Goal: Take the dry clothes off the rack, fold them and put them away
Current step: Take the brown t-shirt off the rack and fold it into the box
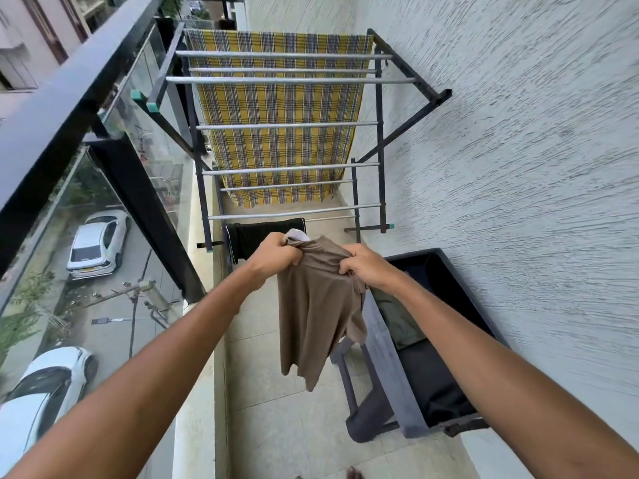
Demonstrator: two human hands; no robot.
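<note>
Three pieces of laundry: one brown shirt [318, 312], one yellow checked cloth [276, 102], one black garment [262, 236]. One drying rack [290, 80]. Two hands: left hand [276, 257], right hand [366, 264]. Two white cars: upper car [96, 243], lower car [41, 392].

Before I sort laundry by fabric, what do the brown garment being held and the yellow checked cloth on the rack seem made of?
The brown garment looks like soft, matte knit, perhaps cotton jersey: it drapes in loose folds. The checked cloth seems thin woven cotton, matte: it hangs flat with a frayed lower edge.
</note>
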